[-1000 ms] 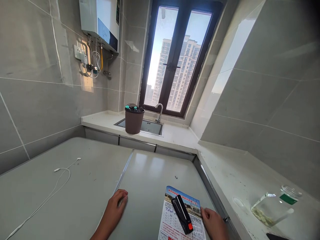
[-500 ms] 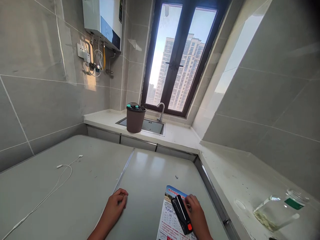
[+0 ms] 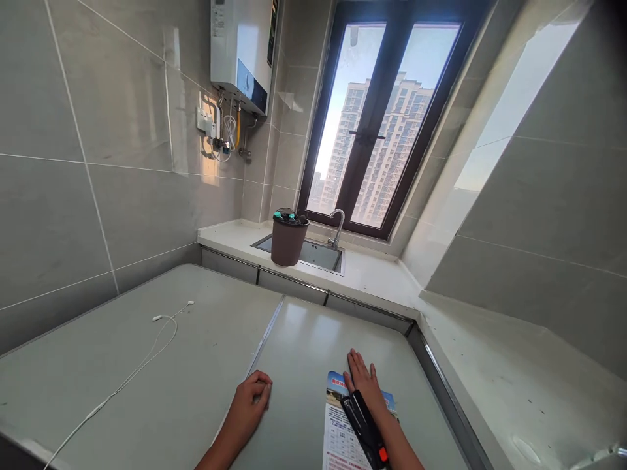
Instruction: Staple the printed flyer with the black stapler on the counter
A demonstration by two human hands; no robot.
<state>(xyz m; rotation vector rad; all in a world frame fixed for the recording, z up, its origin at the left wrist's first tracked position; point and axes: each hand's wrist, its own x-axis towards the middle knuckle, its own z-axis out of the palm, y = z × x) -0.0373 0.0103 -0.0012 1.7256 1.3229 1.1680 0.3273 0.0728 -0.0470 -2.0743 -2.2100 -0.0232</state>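
My right hand point(image 3: 363, 382) lies stretched out with fingers spread, over the top edge of a printed flyer point(image 3: 337, 427) and the bare table past it. Beside the wrist, a black stapler point(image 3: 361, 424) with a red end rests slantwise on the flyer. Part of the sheet is hidden under the hand, forearm and stapler. My left hand point(image 3: 252, 399) rests on the table near the metal seam, fingers curled in towards the thumb, with nothing visible in them.
A white cable point(image 3: 132, 375) runs across the table's left half. Beyond the table, a brown bin point(image 3: 289, 243) with things in it stands at the sink point(image 3: 321, 256) by a tap point(image 3: 336, 227). A white counter point(image 3: 494, 365) borders the right side.
My right hand has moved from the flyer's right edge, past the stapler, to the flyer's top. A small dark piece on the table is now out of sight. The view has swung left.
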